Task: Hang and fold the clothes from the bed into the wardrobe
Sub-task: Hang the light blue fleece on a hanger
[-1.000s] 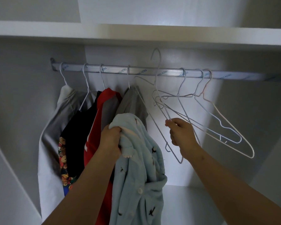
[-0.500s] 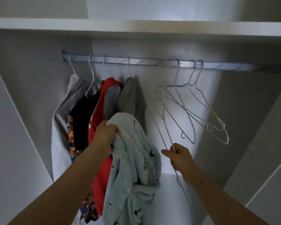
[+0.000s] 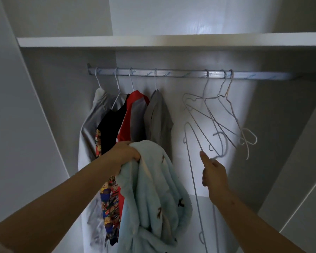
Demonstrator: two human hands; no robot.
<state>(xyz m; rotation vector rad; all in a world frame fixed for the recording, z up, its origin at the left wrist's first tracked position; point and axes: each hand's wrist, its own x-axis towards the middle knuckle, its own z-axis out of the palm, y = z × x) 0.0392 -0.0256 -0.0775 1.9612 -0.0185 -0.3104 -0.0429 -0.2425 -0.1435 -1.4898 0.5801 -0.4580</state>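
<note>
My left hand (image 3: 125, 153) grips a bunched pale blue fleece garment (image 3: 157, 194) with small dark marks, which hangs down in front of the clothes on the rail (image 3: 181, 73). My right hand (image 3: 212, 172) holds a white wire hanger (image 3: 192, 172) off the rail, its hook looping above my fingers and its long side trailing down. Three bare wire hangers (image 3: 224, 114) hang on the rail's right half. On the left half hang a grey garment (image 3: 91, 125), a black one (image 3: 109, 128), a red one (image 3: 133, 117) and a grey shirt (image 3: 158, 121).
A white shelf (image 3: 171, 42) runs above the rail. White wardrobe walls (image 3: 44, 125) close in left and right, with a white floor panel (image 3: 224, 216) low at the back. The rail's stretch between the grey shirt and the bare hangers carries nothing.
My right hand lifted one wire hanger off the rail and brought it down and toward me. The camera pulled back; my left hand kept its hold on the blue garment.
</note>
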